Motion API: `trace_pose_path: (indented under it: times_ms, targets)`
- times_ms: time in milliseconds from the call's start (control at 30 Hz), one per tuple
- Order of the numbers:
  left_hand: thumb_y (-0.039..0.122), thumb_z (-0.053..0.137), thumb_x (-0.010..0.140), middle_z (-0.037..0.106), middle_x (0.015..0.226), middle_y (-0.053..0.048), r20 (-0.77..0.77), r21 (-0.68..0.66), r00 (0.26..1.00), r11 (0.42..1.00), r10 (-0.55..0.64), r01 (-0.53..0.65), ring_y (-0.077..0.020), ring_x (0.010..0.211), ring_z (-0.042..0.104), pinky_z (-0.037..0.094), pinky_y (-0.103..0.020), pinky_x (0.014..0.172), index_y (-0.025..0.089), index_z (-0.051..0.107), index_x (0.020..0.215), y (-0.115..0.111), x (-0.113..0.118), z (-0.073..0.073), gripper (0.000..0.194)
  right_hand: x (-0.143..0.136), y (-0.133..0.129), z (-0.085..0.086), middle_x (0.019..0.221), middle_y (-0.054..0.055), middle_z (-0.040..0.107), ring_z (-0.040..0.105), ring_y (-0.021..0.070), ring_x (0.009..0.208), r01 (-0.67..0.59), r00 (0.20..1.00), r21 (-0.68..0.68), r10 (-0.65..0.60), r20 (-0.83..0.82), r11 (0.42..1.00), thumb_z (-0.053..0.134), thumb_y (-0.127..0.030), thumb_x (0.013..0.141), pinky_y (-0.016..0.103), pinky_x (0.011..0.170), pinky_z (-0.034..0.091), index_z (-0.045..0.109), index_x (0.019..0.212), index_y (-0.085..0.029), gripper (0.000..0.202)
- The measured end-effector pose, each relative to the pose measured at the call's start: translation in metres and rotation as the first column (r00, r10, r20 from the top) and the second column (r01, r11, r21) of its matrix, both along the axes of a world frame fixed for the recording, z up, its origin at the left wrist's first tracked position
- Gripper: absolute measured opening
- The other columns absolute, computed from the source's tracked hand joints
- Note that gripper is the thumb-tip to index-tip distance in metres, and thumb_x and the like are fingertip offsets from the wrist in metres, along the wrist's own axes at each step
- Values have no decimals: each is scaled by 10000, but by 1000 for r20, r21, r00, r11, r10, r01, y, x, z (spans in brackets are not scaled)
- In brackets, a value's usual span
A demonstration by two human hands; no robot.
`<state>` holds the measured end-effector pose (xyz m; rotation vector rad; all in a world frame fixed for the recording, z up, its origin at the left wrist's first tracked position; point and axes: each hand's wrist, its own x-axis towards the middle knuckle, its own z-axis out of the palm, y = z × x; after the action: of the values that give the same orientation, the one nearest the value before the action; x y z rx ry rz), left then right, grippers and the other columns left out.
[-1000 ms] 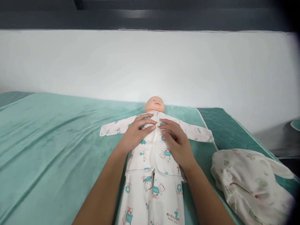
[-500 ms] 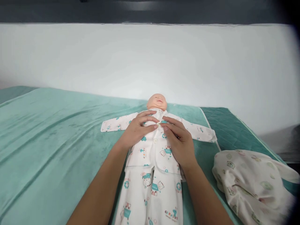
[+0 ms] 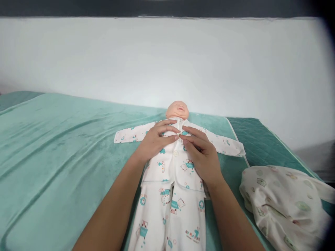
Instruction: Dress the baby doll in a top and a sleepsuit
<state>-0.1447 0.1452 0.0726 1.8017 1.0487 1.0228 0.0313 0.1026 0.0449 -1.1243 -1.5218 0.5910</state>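
Note:
A baby doll [image 3: 177, 110] lies on its back, head away from me. It wears a white printed baby shirt [image 3: 160, 175] with both sleeves spread out, and matching trousers [image 3: 154, 212]. At the chest, my left hand [image 3: 156, 140] pinches the shirt's front edge with thumb and forefinger, its other fingers resting on the cloth. Facing it, my right hand [image 3: 205, 155] grips the other front edge at the same spot, thumb and forefinger together. A small button there is partly hidden by my fingertips. Lower down, another button [image 3: 176, 153] shows fastened on the front.
A green plush cover [image 3: 65, 157] lies under the doll. On the right rests a crumpled white printed cloth [image 3: 280, 202], partly over a darker green quilted cover [image 3: 251, 139]. Behind the doll's head rises a white wall [image 3: 131, 62].
My view has tilted and shifted slightly. Both hands stay at the same place on the shirt front, with only tiny finger movements.

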Motion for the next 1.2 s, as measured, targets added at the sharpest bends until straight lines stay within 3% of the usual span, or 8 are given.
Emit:
trace_pose_path:
  times_ms: [300,467,600,967,1200]
  targets:
    - [240,649,836,555,1399,9,-16,76,1000,997,1,0,-260,1336,456,450,-425,1006,283,732,922,2,4,-4,127,-4,1,-4,1326,18,586,492,238,1292,61,998,2,-61,-31,998,576,-260,910,470,1056,441,710,973,-300,154]
    - [206,639,837,568,1381,22,-31,95,1000,995,-5,7,-237,1343,453,340,-462,1134,284,723,911,2,4,-3,137,-4,0,-4,1463,5,460,397,234,1380,76,997,-9,-76,12,997,567,-267,905,484,1139,356,618,1203,-349,313]
    - [229,652,838,573,1377,14,-27,113,999,993,-17,20,-230,1362,436,338,-437,1141,282,720,922,2,4,-3,121,-2,1,-4,1552,-29,338,300,221,1438,51,991,-71,-42,130,996,520,-279,924,494,1163,307,541,1318,-404,413]
    - [341,630,888,552,1402,14,-80,122,997,993,5,5,-222,1366,428,299,-434,1156,295,707,979,0,5,-3,128,2,16,5,1489,3,413,291,227,1447,-6,993,-109,19,119,994,546,-165,799,491,1171,257,618,1071,-320,321]
    - [360,600,904,549,1406,2,-61,108,998,994,7,0,-232,1360,432,324,-452,1135,287,702,968,1,4,-5,141,5,26,9,1385,0,523,441,243,1336,24,1000,-107,-21,21,994,596,-196,786,483,1093,346,645,860,-280,123]
